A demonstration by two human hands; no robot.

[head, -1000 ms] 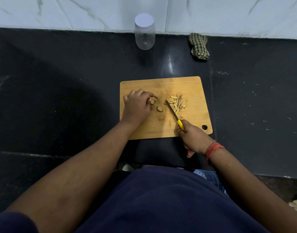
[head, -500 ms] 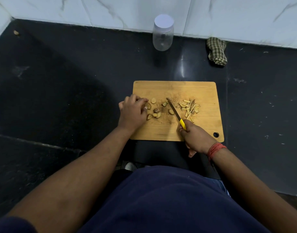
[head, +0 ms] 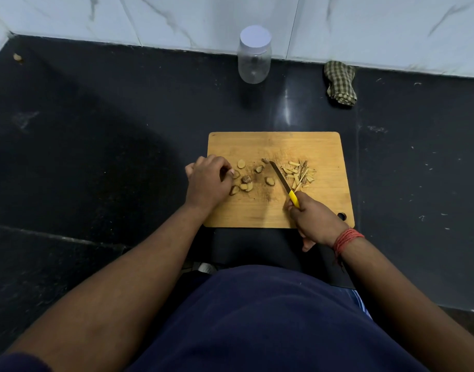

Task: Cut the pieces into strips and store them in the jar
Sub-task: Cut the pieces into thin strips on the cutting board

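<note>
Head view: the right hand (head: 315, 224) is gripping a yellow-handled knife (head: 283, 183), blade lying between the round pieces (head: 245, 179) and the cut strips (head: 299, 174) on the wooden cutting board (head: 279, 143). The left hand (head: 207, 181), fingers curled, is touching the leftmost pieces. The lidded jar (head: 254, 56) is standing upright at the wall, well apart, on the dark surface (head: 109, 116).

Rectangular wooden cutting board (head: 279, 146) on black stone counter (head: 109, 130) | round cut pieces (head: 246, 181) on board's left half, beside left hand (head: 207, 181) | thin cut strips (head: 299, 174) to their right | yellow-handled knife (head: 283, 183) between both, in right hand (head: 315, 221) | lidded clear plastic jar (head: 254, 57) behind board, at wall | folded checked cloth (head: 340, 83) right of jar
</note>
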